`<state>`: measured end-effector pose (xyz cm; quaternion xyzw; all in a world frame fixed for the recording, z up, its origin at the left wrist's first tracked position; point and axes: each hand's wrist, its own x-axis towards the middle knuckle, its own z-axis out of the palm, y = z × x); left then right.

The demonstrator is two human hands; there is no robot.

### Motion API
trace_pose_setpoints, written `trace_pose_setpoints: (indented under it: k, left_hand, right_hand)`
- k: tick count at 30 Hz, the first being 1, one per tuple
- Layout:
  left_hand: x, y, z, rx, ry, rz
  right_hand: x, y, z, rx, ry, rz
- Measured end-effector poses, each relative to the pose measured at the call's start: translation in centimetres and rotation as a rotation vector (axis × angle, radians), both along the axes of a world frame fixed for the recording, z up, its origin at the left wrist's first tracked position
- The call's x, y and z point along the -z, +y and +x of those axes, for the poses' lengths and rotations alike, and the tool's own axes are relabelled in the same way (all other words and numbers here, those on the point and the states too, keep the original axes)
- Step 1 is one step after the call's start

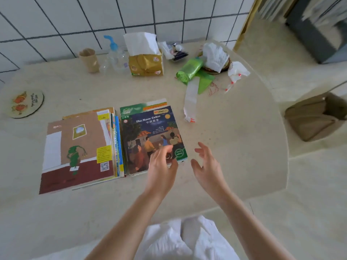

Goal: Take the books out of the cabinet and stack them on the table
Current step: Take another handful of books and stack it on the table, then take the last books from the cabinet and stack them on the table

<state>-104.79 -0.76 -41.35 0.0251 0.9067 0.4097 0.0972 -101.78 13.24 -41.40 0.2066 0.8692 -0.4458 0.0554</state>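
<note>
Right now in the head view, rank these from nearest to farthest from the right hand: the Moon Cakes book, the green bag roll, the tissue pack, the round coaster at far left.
From the right hand:
1. Moon Cakes book, just to its left, under the left hand.
2. Green bag roll, beyond it, toward the wall.
3. Tissue pack, further back and left.
4. Round coaster, far left table edge.

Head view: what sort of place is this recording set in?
Probably a home, maybe a kitchen or dining corner. A pale rounded table stands against a white tiled wall, with a tissue pack, a roll of green bags and picture books on it.
</note>
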Motion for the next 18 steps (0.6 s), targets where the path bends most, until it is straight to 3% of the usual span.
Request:
trace_pose_setpoints:
  k: [8,18]
  left_hand:
    - [0.9,-2.5,0.6,0.293,-0.073,0.079]
    - [0.5,0.9,5.4,0.697,-0.151,0.062]
  right_hand:
    - [0.3,-3.3,6.7,0.323,0.014,0.035]
    - [-0.4,-4.2,16.5,0.587,0.022,0.127]
